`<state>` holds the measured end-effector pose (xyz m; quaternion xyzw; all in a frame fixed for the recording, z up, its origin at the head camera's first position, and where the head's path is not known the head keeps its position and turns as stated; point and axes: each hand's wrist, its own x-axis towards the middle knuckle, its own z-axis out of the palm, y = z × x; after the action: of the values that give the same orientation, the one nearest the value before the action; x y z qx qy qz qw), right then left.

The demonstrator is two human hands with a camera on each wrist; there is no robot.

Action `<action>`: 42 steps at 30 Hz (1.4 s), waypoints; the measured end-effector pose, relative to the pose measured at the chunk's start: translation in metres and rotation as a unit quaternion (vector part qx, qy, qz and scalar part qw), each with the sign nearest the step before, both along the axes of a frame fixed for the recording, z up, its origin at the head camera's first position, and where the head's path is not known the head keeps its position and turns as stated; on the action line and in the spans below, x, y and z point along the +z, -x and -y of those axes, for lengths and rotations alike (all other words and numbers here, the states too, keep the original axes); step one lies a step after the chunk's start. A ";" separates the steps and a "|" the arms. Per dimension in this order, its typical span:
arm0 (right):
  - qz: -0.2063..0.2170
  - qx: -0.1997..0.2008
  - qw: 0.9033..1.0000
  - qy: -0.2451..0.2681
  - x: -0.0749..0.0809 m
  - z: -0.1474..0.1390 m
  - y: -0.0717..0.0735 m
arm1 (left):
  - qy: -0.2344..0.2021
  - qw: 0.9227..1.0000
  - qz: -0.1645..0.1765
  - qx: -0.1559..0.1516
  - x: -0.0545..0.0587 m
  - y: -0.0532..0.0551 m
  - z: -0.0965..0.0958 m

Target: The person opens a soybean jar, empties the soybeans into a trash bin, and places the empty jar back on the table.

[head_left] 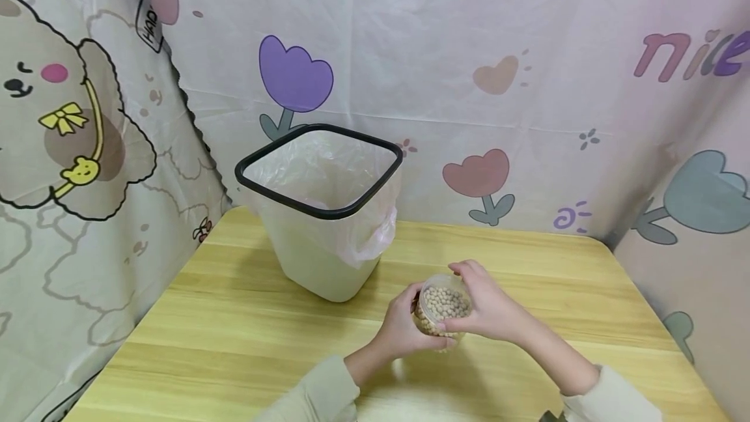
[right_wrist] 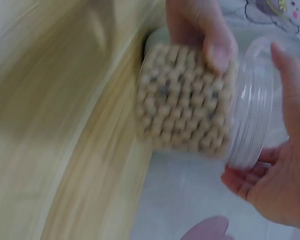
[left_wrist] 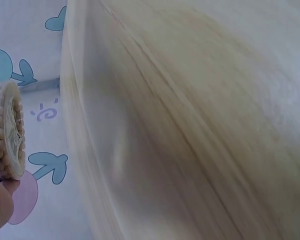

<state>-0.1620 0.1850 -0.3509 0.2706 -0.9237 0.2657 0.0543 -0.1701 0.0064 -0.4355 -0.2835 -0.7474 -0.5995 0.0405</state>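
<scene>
While my left hand [head_left: 401, 327] grips the side of a clear round jar [right_wrist: 247, 105], its fingers and thumb curled about the body, my right hand [head_left: 491, 305] grasps the same jar at its ridged upper end, thumb on the side nearer me and fingers on the far side. I can't tell whether a lid sits on that end. Small round pale balls [head_left: 445, 301] fill much of the jar, with a few greyish ones among them. I hold the jar tilted above the table [head_left: 222, 337], well apart from the back edge and both back corners. To its left and farther from me, near the table's back left corner, a pale bin [head_left: 316, 256] stands upright, touching neither hand. It has a black rim [head_left: 287, 200] with rounded corners and a thin see-through bag [head_left: 377, 236] inside, some of which hangs down outside the wall facing my hands. Pale sleeves [head_left: 319, 386] cover my forearms short of the wrists. Past the back edge hangs a printed cloth [head_left: 398, 38] with a purple tulip [head_left: 295, 77] behind the bin and a reddish one farther right.
</scene>
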 end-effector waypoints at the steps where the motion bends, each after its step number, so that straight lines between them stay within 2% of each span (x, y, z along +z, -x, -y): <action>1: 0.000 -0.006 1.000 -0.004 0.000 0.003 0.000 | 0.000 1.000 -0.001 0.000 0.000 0.000 0.000; 5: 0.004 -0.020 1.000 -0.017 0.003 0.008 0.000 | 0.004 1.000 -0.013 0.001 -0.001 0.001 0.000; 8: 0.007 -0.012 1.000 -0.024 0.004 0.009 0.001 | 0.009 1.000 -0.020 0.006 -0.003 0.001 0.000; 20: 0.051 0.058 0.996 -0.035 0.015 0.001 0.002 | 0.017 1.000 -0.001 -0.001 0.000 -0.001 0.002; 27: 0.071 0.081 0.994 -0.031 0.018 -0.005 0.003 | 0.026 0.999 -0.018 0.003 0.001 -0.001 0.000; 30: 0.061 0.063 0.996 -0.032 0.015 -0.005 0.001 | 0.023 0.999 -0.029 0.005 0.000 -0.001 -0.003; 37: 0.001 -0.010 0.997 -0.070 0.006 0.008 -0.004 | 0.022 0.998 -0.067 0.009 -0.004 0.001 -0.004; 42: -0.005 -0.024 0.997 -0.071 0.008 0.011 -0.005 | 0.037 0.997 -0.063 0.013 -0.004 0.001 -0.004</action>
<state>-0.1572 0.1740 -0.3425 0.2527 -0.9462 0.1970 0.0458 -0.1712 0.0103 -0.4391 -0.3120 -0.7686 -0.5519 0.0851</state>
